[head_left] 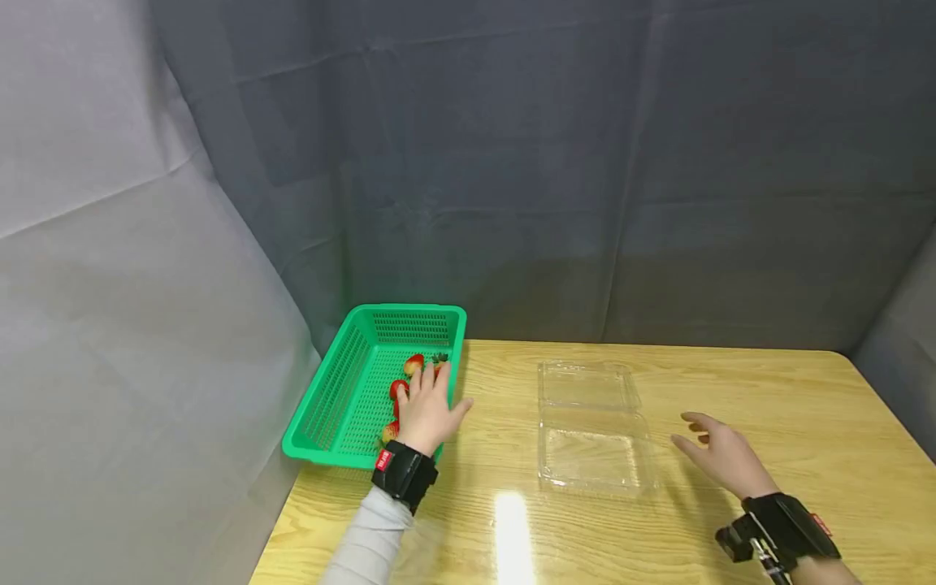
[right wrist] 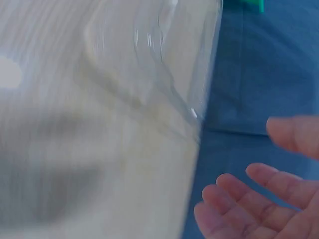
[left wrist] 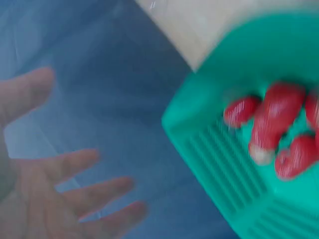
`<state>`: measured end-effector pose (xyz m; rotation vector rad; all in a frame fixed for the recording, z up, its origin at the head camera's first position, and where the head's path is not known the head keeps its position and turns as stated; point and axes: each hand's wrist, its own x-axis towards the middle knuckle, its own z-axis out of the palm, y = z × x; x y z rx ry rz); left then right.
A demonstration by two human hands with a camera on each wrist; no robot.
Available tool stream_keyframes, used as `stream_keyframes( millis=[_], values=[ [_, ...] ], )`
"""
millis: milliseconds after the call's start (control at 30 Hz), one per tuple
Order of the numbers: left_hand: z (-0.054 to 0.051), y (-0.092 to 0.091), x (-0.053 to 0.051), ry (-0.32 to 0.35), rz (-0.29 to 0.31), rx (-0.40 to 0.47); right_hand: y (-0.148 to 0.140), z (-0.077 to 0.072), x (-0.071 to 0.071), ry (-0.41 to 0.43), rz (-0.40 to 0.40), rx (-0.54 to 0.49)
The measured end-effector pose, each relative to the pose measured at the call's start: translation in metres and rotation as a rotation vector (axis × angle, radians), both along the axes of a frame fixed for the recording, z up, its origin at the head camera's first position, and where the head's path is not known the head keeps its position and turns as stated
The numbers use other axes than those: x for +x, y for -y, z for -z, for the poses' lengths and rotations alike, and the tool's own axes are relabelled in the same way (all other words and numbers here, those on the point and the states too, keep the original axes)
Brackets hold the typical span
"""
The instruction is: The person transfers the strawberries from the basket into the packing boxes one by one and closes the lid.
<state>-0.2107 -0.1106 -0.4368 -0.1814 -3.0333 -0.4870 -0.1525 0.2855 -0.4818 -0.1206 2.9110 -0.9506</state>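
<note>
We list: left hand (head_left: pixel 426 416), fingers spread, over strawberries (head_left: pixel 413 365) in green basket (head_left: pixel 340 382); right hand (head_left: pixel 725 459), fingers relaxed, near clear container (head_left: pixel 592 457); red wristband label (head_left: pixel 383 461), lettering too small to read.

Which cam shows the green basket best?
Head view: it shows nearly all of the green basket, with only part of its right side hidden by the left hand. Left wrist gives a closer but blurred, cropped part; right wrist catches just a green sliver at the top edge.
</note>
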Motion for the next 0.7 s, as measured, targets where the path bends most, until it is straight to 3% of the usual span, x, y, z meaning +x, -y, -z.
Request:
stream_keyframes(
  millis=[100,167,267,333,367,400,467,500,567,600,633,667,700],
  values=[
    [-0.009,0.02,-0.015,0.026,-0.027,0.019,0.003,0.012,-0.006,0.077,0.027,-0.069],
    [-0.009,0.035,-0.028,0.076,-0.036,0.024,0.005,0.02,-0.009,0.115,0.04,-0.08],
    [0.001,0.058,-0.048,0.163,-0.035,0.026,0.008,0.032,-0.013,0.165,0.066,-0.084],
    [0.013,0.073,-0.063,0.248,-0.052,0.034,0.01,0.039,-0.013,0.204,0.088,-0.11],
    [0.022,0.079,-0.071,0.292,-0.072,0.035,0.011,0.041,-0.013,0.222,0.103,-0.138],
    [0.04,0.09,-0.082,0.296,-0.052,0.02,0.012,0.043,-0.012,0.243,0.119,-0.17],
    [0.074,0.107,-0.106,0.37,-0.057,0.001,0.014,0.047,-0.01,0.272,0.16,-0.229],
    [0.098,0.115,-0.122,0.394,-0.061,-0.02,0.015,0.049,-0.009,0.275,0.18,-0.26],
    [0.148,0.134,-0.154,0.418,-0.009,-0.058,0.015,0.051,-0.007,0.276,0.212,-0.308],
    [0.166,0.14,-0.166,0.422,0.009,-0.082,0.015,0.051,-0.006,0.273,0.226,-0.323],
    [0.168,0.137,-0.169,0.47,-0.012,-0.093,0.015,0.052,-0.005,0.272,0.241,-0.343],
    [0.171,0.137,-0.17,0.466,0.002,-0.108,0.015,0.052,-0.004,0.273,0.255,-0.362],
    [0.162,0.131,-0.163,0.462,0.001,-0.126,0.015,0.052,-0.003,0.272,0.26,-0.374]
  ],
)
